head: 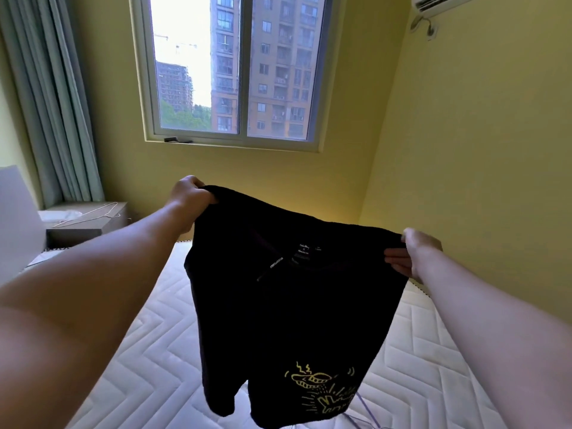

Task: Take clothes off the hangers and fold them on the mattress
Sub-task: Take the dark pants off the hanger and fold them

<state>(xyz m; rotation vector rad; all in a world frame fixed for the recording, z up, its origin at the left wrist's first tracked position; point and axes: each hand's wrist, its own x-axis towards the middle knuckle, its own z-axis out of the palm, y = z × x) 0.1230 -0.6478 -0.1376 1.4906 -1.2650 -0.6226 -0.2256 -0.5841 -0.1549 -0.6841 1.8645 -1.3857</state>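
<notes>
A black T-shirt (288, 305) with a yellow line drawing near its lower part hangs in the air over the white quilted mattress (148, 351). My left hand (190, 198) grips its upper left shoulder edge. My right hand (413, 257) pinches the opposite shoulder, fingers curled round the fabric. The neck label faces me. The shirt hangs stretched between both hands, clear of the mattress. A thin purple hanger part (368, 410) shows below the shirt's hem on the mattress.
A bedside cabinet (93, 224) at the left carries a pale wire hanger (89, 215). Grey curtains (52, 119) hang at the left, a window (235, 72) lies ahead, and yellow walls close the right side. A white board (15, 218) leans at far left.
</notes>
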